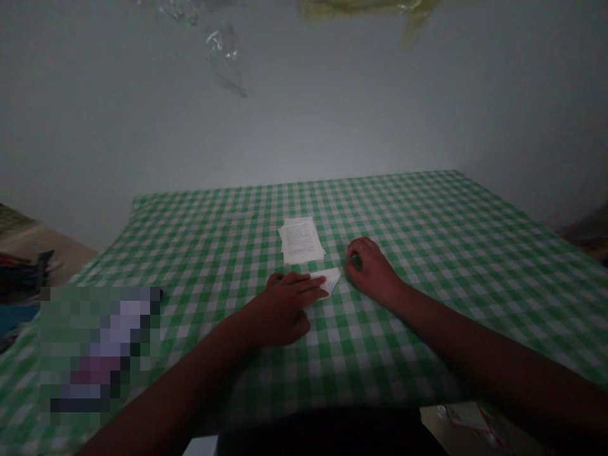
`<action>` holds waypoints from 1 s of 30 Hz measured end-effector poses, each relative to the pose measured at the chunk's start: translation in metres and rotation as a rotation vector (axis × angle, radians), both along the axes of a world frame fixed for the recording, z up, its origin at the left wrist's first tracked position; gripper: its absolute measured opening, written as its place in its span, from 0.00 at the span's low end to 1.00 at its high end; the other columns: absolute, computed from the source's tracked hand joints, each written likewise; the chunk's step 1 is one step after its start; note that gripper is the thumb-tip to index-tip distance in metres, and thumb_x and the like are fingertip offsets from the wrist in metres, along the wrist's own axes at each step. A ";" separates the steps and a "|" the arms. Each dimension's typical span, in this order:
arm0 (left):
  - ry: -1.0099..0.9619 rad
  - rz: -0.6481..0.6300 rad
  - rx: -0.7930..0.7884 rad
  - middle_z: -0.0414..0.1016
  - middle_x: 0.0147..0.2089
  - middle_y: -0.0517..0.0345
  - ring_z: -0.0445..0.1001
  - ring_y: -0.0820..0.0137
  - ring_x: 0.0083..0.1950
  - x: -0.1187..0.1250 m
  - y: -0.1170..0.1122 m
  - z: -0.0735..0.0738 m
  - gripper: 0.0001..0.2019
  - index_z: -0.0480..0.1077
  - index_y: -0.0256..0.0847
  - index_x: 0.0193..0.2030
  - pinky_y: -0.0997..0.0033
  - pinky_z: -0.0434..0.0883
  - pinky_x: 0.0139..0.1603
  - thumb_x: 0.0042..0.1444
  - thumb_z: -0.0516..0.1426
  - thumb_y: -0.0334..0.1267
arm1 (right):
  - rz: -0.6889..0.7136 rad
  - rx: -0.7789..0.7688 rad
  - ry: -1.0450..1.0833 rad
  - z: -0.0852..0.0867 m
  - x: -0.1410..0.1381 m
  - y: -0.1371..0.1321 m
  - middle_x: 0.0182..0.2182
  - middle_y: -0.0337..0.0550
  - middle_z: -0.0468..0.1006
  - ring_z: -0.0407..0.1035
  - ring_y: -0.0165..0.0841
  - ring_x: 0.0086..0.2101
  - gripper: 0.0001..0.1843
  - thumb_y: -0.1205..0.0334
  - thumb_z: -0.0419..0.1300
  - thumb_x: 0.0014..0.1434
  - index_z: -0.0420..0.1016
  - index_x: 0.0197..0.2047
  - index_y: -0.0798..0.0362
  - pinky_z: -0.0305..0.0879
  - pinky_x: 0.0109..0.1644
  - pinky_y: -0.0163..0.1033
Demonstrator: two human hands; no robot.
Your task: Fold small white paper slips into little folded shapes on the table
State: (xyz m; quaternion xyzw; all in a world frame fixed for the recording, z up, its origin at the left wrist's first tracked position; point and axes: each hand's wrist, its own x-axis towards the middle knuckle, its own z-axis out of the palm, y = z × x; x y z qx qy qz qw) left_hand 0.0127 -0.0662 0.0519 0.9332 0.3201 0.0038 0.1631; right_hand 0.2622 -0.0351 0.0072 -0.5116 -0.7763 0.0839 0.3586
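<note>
My left hand (284, 310) lies flat on the green-and-white gingham tablecloth (441, 266), its fingertips pressing over a small folded white paper (330, 280). Only the paper's pointed right end shows past those fingers. My right hand (371, 271) rests just beyond that point, fingers curled inward, with nothing visible in them. A small stack of printed white sheets (301, 240) lies a little farther forward, between my hands and slightly apart from both.
A pale wall (294, 120) rises behind the table, with clear plastic scraps hanging near its top. A pixelated patch (99, 348) covers part of the cloth at left. A shiny packet (468, 421) sits at the bottom right, beyond the cloth's near edge.
</note>
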 end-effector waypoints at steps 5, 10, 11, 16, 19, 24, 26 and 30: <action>-0.063 0.031 -0.015 0.60 0.70 0.60 0.60 0.58 0.67 -0.003 0.007 -0.004 0.30 0.54 0.54 0.68 0.50 0.55 0.62 0.60 0.55 0.36 | 0.441 -0.040 -0.062 0.016 -0.001 -0.015 0.40 0.46 0.74 0.68 0.36 0.43 0.13 0.74 0.52 0.58 0.71 0.44 0.52 0.67 0.48 0.44; -0.073 0.033 -0.003 0.60 0.69 0.60 0.63 0.61 0.65 -0.008 0.010 -0.007 0.23 0.62 0.53 0.63 0.55 0.56 0.61 0.62 0.56 0.39 | 0.566 -0.043 -0.297 0.022 -0.002 -0.027 0.47 0.50 0.76 0.68 0.38 0.48 0.17 0.73 0.53 0.60 0.74 0.51 0.55 0.65 0.56 0.47; -0.075 0.041 0.012 0.61 0.69 0.59 0.64 0.61 0.64 -0.008 0.010 -0.008 0.21 0.64 0.52 0.62 0.55 0.56 0.60 0.62 0.56 0.39 | 0.562 -0.039 -0.329 0.023 -0.001 -0.028 0.48 0.50 0.76 0.68 0.38 0.48 0.17 0.72 0.54 0.60 0.74 0.51 0.55 0.64 0.56 0.48; -0.088 0.065 0.090 0.72 0.60 0.59 0.67 0.61 0.61 -0.007 0.012 -0.009 0.13 0.71 0.48 0.54 0.54 0.55 0.59 0.62 0.58 0.38 | 0.514 -0.067 -0.435 0.028 -0.003 -0.035 0.50 0.50 0.76 0.68 0.40 0.50 0.17 0.69 0.54 0.62 0.73 0.54 0.54 0.64 0.56 0.50; -0.102 0.058 0.110 0.74 0.58 0.58 0.67 0.60 0.60 -0.008 0.015 -0.012 0.14 0.71 0.49 0.54 0.54 0.55 0.58 0.62 0.58 0.37 | 0.495 -0.081 -0.467 0.031 -0.005 -0.039 0.51 0.50 0.75 0.67 0.41 0.51 0.19 0.68 0.54 0.63 0.71 0.56 0.54 0.64 0.56 0.51; -0.163 0.043 0.045 0.73 0.58 0.60 0.67 0.62 0.60 -0.013 0.025 -0.022 0.16 0.71 0.52 0.55 0.57 0.57 0.58 0.60 0.60 0.39 | 0.489 -0.092 -0.455 0.029 -0.007 -0.041 0.52 0.50 0.73 0.66 0.42 0.51 0.20 0.67 0.53 0.63 0.70 0.58 0.54 0.63 0.57 0.52; -0.183 0.049 0.021 0.72 0.58 0.60 0.67 0.63 0.60 -0.013 0.028 -0.023 0.15 0.71 0.53 0.55 0.57 0.57 0.59 0.61 0.60 0.40 | 0.489 -0.086 -0.433 0.027 -0.008 -0.040 0.54 0.51 0.72 0.65 0.42 0.52 0.21 0.67 0.52 0.63 0.68 0.59 0.54 0.63 0.57 0.52; -0.184 0.064 0.013 0.73 0.57 0.58 0.68 0.63 0.59 -0.011 0.030 -0.021 0.13 0.72 0.51 0.54 0.57 0.58 0.59 0.62 0.59 0.40 | 0.489 -0.086 -0.424 0.023 -0.009 -0.040 0.55 0.51 0.71 0.65 0.44 0.53 0.22 0.63 0.54 0.64 0.67 0.60 0.53 0.63 0.58 0.54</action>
